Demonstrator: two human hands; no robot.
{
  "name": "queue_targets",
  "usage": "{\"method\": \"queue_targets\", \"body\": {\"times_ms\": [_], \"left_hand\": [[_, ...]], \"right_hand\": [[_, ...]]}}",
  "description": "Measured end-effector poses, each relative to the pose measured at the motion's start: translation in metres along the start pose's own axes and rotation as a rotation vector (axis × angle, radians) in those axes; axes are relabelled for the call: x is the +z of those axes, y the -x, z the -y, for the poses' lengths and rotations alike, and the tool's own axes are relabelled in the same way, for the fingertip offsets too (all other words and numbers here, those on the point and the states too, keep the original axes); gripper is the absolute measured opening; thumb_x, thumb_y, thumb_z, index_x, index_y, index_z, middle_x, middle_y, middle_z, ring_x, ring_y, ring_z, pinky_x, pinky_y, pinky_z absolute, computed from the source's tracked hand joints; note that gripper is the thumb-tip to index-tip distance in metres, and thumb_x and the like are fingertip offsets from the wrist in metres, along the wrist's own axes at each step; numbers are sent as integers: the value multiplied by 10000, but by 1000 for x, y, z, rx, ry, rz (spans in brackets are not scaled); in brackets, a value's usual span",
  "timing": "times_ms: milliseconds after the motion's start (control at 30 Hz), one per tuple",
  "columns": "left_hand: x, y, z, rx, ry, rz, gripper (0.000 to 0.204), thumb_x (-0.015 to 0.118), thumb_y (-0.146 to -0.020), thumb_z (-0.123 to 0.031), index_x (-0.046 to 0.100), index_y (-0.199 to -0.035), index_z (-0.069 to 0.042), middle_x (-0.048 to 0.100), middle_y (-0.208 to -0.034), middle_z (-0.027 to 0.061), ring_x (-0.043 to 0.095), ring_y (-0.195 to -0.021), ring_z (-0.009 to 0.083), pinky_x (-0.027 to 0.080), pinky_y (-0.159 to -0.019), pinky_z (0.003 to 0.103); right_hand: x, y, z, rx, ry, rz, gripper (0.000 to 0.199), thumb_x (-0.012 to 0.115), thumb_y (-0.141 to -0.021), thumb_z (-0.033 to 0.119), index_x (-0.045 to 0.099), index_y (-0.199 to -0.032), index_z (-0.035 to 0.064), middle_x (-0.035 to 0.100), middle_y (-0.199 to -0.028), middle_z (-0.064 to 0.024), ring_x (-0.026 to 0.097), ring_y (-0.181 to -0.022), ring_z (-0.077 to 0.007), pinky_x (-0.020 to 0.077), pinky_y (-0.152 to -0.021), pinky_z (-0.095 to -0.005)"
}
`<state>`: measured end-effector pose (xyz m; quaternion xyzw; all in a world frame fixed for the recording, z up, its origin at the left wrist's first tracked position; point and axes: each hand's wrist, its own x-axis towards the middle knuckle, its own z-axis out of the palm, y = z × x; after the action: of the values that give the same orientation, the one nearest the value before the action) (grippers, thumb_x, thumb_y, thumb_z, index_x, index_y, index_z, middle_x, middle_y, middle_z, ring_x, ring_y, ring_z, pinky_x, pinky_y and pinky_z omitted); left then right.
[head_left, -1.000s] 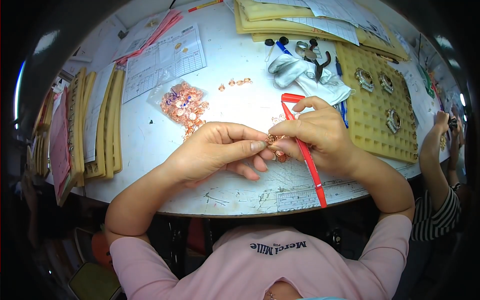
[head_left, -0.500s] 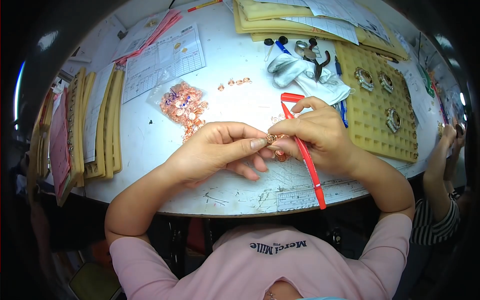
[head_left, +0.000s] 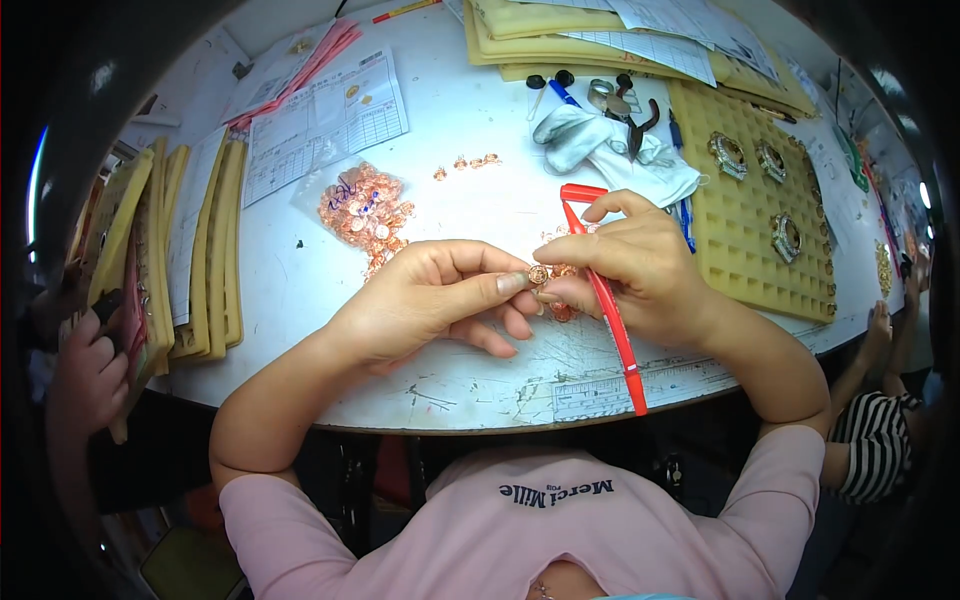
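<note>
Between the thumb and forefinger of my left hand (head_left: 430,297) is a small round copper-coloured metal piece (head_left: 538,275), its patterned face turned up. My right hand (head_left: 645,258) has a red marker pen (head_left: 612,322) lodged between its fingers, its cap end up and the other end hanging toward the table edge. The right thumb and forefinger sit close beside the small piece; whether they touch it I cannot tell. Under and behind my fingers lie more copper-coloured pieces (head_left: 563,312), partly hidden. A clear bag (head_left: 362,205) full of similar pieces spills some toward my left wrist.
Several loose pieces (head_left: 462,163) lie in a row beyond my hands. A yellow foam tray (head_left: 735,262) with watch-case-like metal parts stands at right, near a white glove (head_left: 590,140) and pliers (head_left: 640,130). Upright foam boards (head_left: 232,250) line the left; another person's hand (head_left: 90,375) is beside them.
Another person's hand has come in at the left edge, and the outer foam board there has tilted. At far right, a co-worker's arms have shifted. My own hands have barely moved.
</note>
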<state>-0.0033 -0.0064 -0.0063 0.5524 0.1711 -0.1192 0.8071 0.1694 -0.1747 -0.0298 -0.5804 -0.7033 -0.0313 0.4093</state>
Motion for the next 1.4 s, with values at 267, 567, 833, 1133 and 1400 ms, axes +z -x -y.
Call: {"method": "queue_targets", "body": {"times_ms": [267,567,833,1133,1400], "left_hand": [[1,0,1,-3,-22,18,252,558,-1015,-150,616,-1181,31,686,-1047,129,704,-898,181,616,-727,293],[-1,-1,1,-36,43,34,234,549,-1020,-160,609,-1152,24,679,-1025,122,704,-884,194,621,-713,307],[4,2,-3,-7,-16,-26,237,560,-1016,-156,627,-1166,15,691,-1037,108,696,-893,164,607,-741,285],[6,-9,13,155,-252,35,260,557,-1008,-184,680,-1095,27,701,-966,76,660,-794,108,589,-706,259],[9,-4,21,477,-510,-3,194,589,-941,-110,709,-1015,24,646,-703,43,553,-613,74,450,-562,267]], "right_hand": [[-2,-2,3,15,-37,36,215,780,-804,244,714,-973,130,633,-594,15,607,-562,-169,485,-850,-387],[-5,-3,7,-3,11,53,195,737,-860,210,706,-1037,136,650,-629,20,629,-603,-168,473,-857,-386],[-2,-5,6,29,-35,41,134,760,-838,172,713,-942,101,705,-702,-26,661,-620,-191,480,-842,-392],[-6,-8,19,63,-26,137,155,679,-837,7,675,-975,78,704,-701,3,678,-639,-138,417,-877,-371],[-2,-9,21,82,-20,101,48,686,-850,28,679,-875,68,682,-671,3,634,-609,-140,444,-854,-367]]}}
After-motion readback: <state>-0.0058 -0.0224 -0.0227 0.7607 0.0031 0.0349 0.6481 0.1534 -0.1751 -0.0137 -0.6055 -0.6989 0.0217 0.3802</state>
